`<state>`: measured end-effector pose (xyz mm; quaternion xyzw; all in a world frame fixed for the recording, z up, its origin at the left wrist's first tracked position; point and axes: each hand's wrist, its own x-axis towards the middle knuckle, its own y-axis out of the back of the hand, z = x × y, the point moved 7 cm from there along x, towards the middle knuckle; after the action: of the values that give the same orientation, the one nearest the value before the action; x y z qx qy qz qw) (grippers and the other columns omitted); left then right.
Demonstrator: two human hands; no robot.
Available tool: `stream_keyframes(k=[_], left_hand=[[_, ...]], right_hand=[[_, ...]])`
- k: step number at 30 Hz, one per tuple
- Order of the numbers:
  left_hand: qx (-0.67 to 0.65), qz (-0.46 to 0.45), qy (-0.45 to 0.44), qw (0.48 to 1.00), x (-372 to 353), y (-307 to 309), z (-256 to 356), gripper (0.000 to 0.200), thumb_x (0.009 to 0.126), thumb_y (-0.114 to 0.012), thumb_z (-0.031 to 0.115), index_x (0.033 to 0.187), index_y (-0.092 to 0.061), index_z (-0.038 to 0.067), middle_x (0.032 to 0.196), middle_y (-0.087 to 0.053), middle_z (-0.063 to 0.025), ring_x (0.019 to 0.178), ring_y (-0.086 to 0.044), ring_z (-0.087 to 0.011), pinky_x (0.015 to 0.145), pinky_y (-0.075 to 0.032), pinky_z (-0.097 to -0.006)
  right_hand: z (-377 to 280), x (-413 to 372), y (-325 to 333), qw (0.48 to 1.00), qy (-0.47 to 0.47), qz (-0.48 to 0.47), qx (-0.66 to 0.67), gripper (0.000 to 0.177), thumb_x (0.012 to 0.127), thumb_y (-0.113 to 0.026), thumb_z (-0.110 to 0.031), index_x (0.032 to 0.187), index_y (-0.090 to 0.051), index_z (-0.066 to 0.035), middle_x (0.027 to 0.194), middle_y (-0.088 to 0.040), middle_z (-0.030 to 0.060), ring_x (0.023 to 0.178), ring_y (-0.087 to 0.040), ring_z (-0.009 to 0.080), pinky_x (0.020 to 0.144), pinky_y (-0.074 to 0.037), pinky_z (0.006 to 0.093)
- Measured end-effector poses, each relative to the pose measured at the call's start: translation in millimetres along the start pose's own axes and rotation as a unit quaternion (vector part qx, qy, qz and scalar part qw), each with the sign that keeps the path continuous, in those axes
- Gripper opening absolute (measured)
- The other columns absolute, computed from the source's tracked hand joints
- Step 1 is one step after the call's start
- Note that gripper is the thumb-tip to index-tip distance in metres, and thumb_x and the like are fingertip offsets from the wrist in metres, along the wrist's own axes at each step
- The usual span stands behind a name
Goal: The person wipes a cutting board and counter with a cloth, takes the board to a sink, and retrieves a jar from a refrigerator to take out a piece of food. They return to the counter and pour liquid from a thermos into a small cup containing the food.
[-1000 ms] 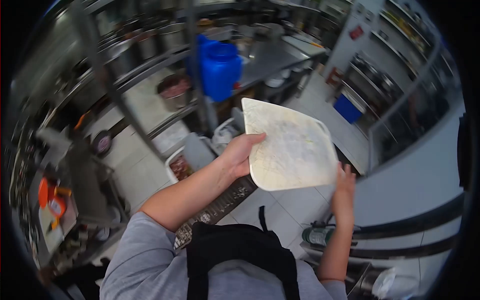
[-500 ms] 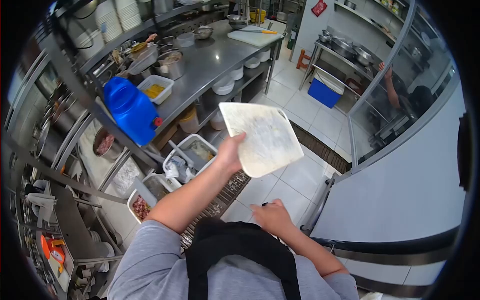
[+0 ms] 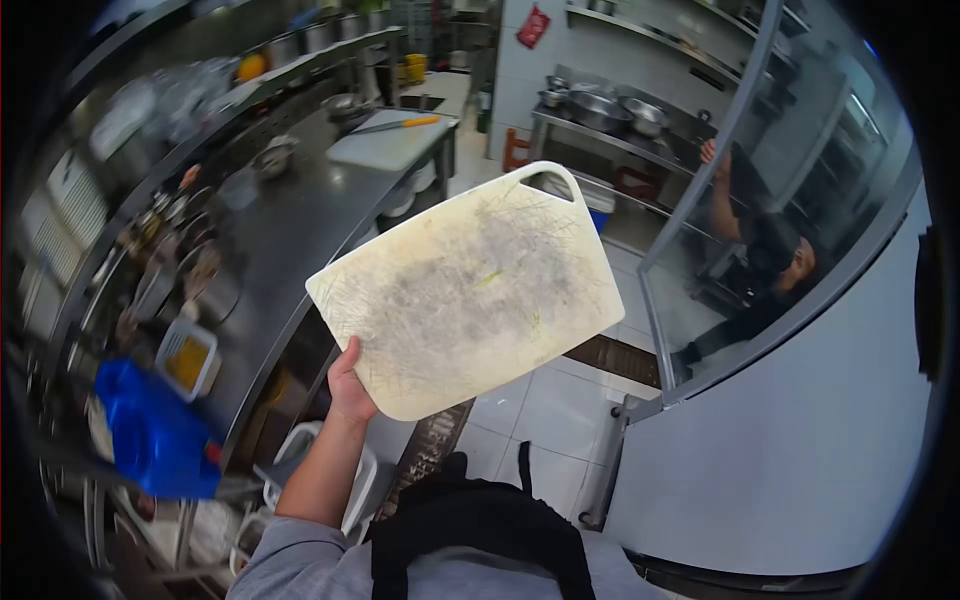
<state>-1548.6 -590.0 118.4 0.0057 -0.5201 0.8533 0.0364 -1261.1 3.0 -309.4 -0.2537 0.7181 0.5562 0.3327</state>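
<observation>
A worn white cutting board (image 3: pixel 470 290), covered in knife scratches and grey stains, is held up in front of me. My left hand (image 3: pixel 352 388) grips its lower left corner, the thumb lying on the near face and the other fingers hidden behind. The board's handle hole points to the upper right. Small green scraps stick to its surface. My right hand is out of view.
To the left runs a steel counter (image 3: pixel 290 215) bearing pots, a tub of yellow food (image 3: pixel 188 360) and another cutting board (image 3: pixel 390 140) with an orange-handled knife (image 3: pixel 400 124). A blue jug (image 3: pixel 155 430) stands nearer. A glass-fronted cabinet (image 3: pixel 740 230) on the right reflects a person.
The cutting board has come up and turned its broad face toward me, filling more of the view. My right hand has left the view. My head has turned.
</observation>
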Motion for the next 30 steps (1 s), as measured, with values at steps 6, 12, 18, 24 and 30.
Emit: stream_keyframes(k=[6, 12, 18, 24, 30], left_hand=[[-0.018, -0.076, 0.084, 0.993, 160, -26, -28, 0.064, 0.094, -0.049, 0.041, 0.144, -0.034, 0.003, 0.143, -0.044, -0.0167, 0.130, -0.044, -0.0372, 0.109, -0.032, -0.0520], [0.052, -0.101, 0.144, 0.983, 280, -31, -78, 0.066, 0.090, -0.057, 0.039, 0.143, -0.037, 0.003, 0.141, -0.047, -0.0176, 0.127, -0.047, -0.0379, 0.107, -0.035, -0.0535], [0.304, 0.035, 0.221, 0.926, 373, 3, -172, 0.046, 0.088, -0.061, 0.016, 0.130, -0.049, 0.000, 0.122, -0.061, -0.0159, 0.109, -0.061, -0.0300, 0.096, -0.047, -0.0436], [0.469, 0.043, 0.064, 0.880, 487, -26, -160, 0.038, 0.089, -0.065, 0.011, 0.123, -0.052, 0.000, 0.115, -0.063, -0.0099, 0.102, -0.061, -0.0198, 0.090, -0.048, -0.0352], [0.392, 0.046, 0.034, 0.918, 602, -15, -136, 0.044, 0.089, -0.064, 0.009, 0.129, -0.047, 0.001, 0.123, -0.060, -0.0102, 0.112, -0.057, -0.0214, 0.099, -0.042, -0.0350]], right_hand=[[-121, 36, 255, 0.835, 0.009, 0.059, 0.548, 0.050, 0.098, -0.046, -0.045, 0.131, -0.050, -0.008, 0.120, -0.060, 0.0125, 0.105, -0.061, 0.0272, 0.087, -0.048, 0.0439], [-216, -9, 523, 0.467, 0.377, 0.079, 0.796, 0.076, 0.089, -0.055, -0.058, 0.145, -0.030, -0.013, 0.130, -0.056, 0.0139, 0.123, -0.051, 0.0245, 0.099, -0.042, 0.0497], [-194, 101, 608, 0.651, 0.201, 0.075, 0.728, 0.052, 0.085, -0.071, -0.014, 0.130, -0.050, 0.001, 0.122, -0.061, 0.0124, 0.107, -0.062, 0.0248, 0.092, -0.051, 0.0403], [-204, 198, 719, 0.674, 0.198, 0.044, 0.710, 0.045, 0.087, -0.069, -0.015, 0.126, -0.054, 0.002, 0.120, -0.062, 0.0122, 0.106, -0.062, 0.0219, 0.091, -0.050, 0.0360], [-259, 271, 848, 0.741, 0.260, 0.069, 0.616, 0.040, 0.087, -0.072, -0.022, 0.118, -0.062, 0.001, 0.107, -0.067, 0.0075, 0.095, -0.063, 0.0147, 0.085, -0.051, 0.0322]])
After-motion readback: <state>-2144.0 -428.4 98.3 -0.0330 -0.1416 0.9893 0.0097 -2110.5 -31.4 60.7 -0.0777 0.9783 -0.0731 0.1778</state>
